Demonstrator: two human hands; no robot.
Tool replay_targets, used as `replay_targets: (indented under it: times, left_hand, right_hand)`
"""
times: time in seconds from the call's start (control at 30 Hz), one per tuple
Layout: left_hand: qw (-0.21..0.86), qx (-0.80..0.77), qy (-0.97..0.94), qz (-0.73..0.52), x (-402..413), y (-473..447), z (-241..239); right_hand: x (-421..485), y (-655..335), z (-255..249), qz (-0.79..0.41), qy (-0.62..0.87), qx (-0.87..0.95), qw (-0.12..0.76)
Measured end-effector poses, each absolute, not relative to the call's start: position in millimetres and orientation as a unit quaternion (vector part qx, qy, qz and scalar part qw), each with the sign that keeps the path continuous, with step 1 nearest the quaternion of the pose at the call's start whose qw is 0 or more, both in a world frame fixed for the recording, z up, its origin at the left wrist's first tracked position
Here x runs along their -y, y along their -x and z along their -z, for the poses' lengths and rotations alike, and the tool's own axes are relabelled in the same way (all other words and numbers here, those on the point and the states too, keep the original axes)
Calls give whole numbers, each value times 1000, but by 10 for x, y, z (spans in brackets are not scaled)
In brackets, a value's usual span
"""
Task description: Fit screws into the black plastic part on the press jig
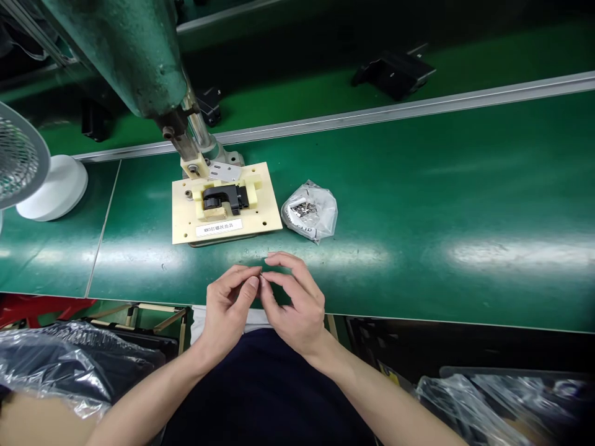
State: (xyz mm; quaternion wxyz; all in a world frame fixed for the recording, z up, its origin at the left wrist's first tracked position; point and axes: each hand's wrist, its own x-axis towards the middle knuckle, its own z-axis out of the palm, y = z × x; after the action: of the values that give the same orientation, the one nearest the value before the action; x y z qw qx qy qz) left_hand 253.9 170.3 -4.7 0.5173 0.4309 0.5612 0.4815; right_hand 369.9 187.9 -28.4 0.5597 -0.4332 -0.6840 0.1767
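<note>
1. At the near edge of the green bench [418, 204], I see both hands meeting at the fingertips, just above the lap.
2. Left hand [230, 306]: fingers curled, thumb and forefinger pinched toward the right hand's tips.
3. Right hand [295, 303]: same pinch, forefinger arched over. Something tiny [262, 277] sits between the two pinches; too small for me to tell what it is.
4. Just beyond the hands: cream fixture plate [226, 204] with a white label strip, black part [225, 197] seated in its cream nest, under the green press [134, 56].
5. Just right of the plate: clear plastic bag [310, 210] of small metal pieces, apart from both hands.
6. Far left: white fan [23, 161] on its round base.
7. Behind the metal rail [395, 111]: black parts lying on the rear belt.
</note>
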Motion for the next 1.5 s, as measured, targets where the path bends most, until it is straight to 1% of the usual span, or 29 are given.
replay_targets:
  times: [0.13,0.27,0.37,0.47,0.6,0.77,0.87,0.93,1.07,1.17,1.3,1.4,1.5]
  left_hand:
    - [524,-547,-395,-519,-1688,-2552,100]
    - [573,-537,-303,-539,-1704,-2560,117]
    - [590,-540,-270,-536,-1714,-2569,105]
    - [579,-552,-293,-523,-1713,-2561,96]
    - [524,-574,-387,-496,-1695,-2518,102]
    - [381,-561,-543,-496,-1649,-2460,138]
    - [335,-528,-590,-510,-1687,-2383,126]
    - [297,-525,-608,-517,-1787,-2276,83]
    - [157,-546,-609,-553,-2201,-1952,-1]
    - [92,-548,-602,-574,-2584,-1735,34]
    - [86,-525,-617,-580,-2952,-1588,183]
    - [114,-496,-628,-589,-3094,-1561,282]
    - [155,-466,-641,-590,-3178,-1565,335]
  right_hand:
    - [-1877,-3639,321,-169,413,694,566]
    - [-1854,-3670,270,-209,414,684,563]
    - [-1850,-3728,207,-250,436,673,542]
    - [-1869,-3771,171,-290,451,676,505]
    - [-1891,-3793,174,-352,447,671,476]
    - [-1880,-3803,206,-384,428,677,460]
    - [-1978,-3765,215,-356,405,703,464]
    - [-2149,-3698,199,-294,385,720,496]
    - [-2691,-3464,136,-120,344,727,582]
    - [-3050,-3247,103,-84,348,724,589]
    - [-3235,-3012,108,-83,385,731,557]
    - [-3252,-2917,135,-59,409,729,546]
    - [-3274,-2873,165,-38,421,719,552]
